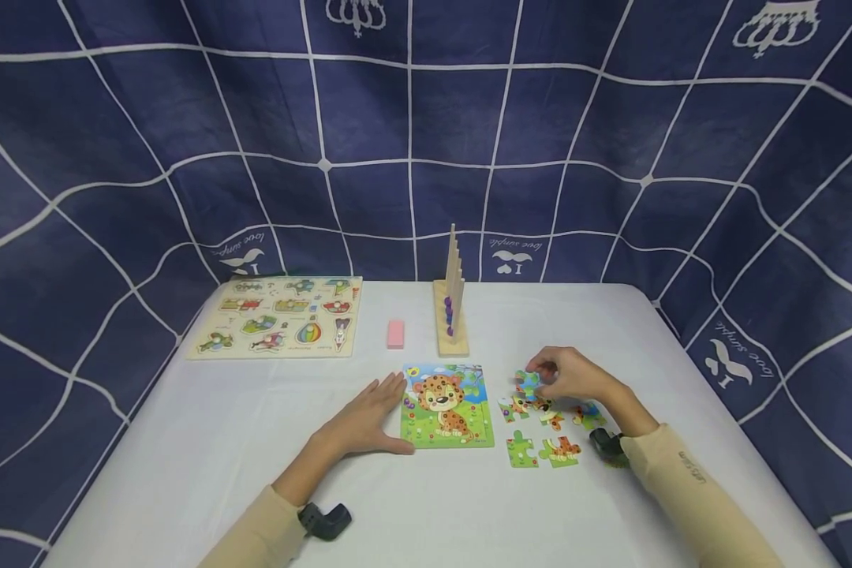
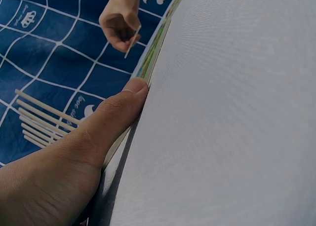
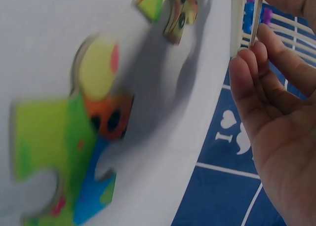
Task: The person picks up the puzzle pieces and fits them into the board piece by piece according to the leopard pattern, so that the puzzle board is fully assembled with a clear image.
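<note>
In the head view, the left hand [image 1: 364, 418] lies with fingers extended along the left edge of the board [image 1: 446, 406], thumb by its near-left corner, gripping nothing, seemingly to steady it. To the board's right, the right hand [image 1: 575, 375] pinches a piece [image 1: 528, 384] over the loose pieces [image 1: 521, 451], spread perhaps for easy picking.

In the left wrist view, the straight thumb presses the board's edge.

In the right wrist view, thumb and fingertips close on the piece, seen edge-on.
</note>
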Tool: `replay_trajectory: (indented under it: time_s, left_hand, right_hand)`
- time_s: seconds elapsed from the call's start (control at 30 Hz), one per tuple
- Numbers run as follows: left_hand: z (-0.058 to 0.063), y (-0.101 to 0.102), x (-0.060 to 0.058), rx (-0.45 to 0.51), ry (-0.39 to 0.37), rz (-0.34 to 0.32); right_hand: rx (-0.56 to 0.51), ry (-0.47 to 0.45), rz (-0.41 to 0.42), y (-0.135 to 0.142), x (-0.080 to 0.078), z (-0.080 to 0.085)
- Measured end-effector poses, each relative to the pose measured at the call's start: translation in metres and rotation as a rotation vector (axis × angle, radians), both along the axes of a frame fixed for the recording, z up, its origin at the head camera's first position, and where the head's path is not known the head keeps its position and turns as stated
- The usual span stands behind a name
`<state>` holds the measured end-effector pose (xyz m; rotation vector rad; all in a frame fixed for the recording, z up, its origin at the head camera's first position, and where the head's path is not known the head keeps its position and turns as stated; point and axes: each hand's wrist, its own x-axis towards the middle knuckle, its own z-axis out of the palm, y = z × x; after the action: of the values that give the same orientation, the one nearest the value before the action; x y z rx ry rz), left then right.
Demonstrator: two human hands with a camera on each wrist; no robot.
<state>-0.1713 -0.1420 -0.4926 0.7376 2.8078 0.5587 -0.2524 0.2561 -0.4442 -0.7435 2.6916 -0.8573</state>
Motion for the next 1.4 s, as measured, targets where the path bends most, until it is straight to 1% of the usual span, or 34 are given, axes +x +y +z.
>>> replay_trajectory:
  time_s: [0.2, 0.37, 0.6, 0.77, 0.97, 1.1, 1.4]
  left_hand:
    - [0.000, 0.000, 0.001, 0.010, -0.004, 0.007]
    - [-0.001, 0.000, 0.000, 0.000, 0.000, 0.002]
    - [-0.001, 0.000, 0.000, -0.010, 0.001, -0.001]
    - [-0.001, 0.000, -0.001, -0.021, 0.003, 0.003]
    - [-0.001, 0.000, -0.001, -0.022, -0.004, 0.004]
    - [-0.002, -0.001, -0.001, -0.012, -0.001, -0.003]
    - [-0.001, 0.000, -0.001, -0.042, 0.003, 0.006]
  right_hand:
    - [0.001, -0.020, -0.020, -0.015, -0.001, 0.000]
    - [0.001, -0.022, -0.019, -0.026, -0.002, -0.003]
    - [-0.022, 0.024, 0.012, -0.041, -0.005, -0.007]
    - [-0.025, 0.040, 0.039, -0.056, -0.007, -0.006]
    - [-0.008, 0.042, 0.069, -0.076, -0.010, -0.005]
    - [0.022, 0.039, 0.092, -0.088, -0.012, -0.006]
    - [0.062, 0.005, 0.085, -0.100, -0.014, -0.011]
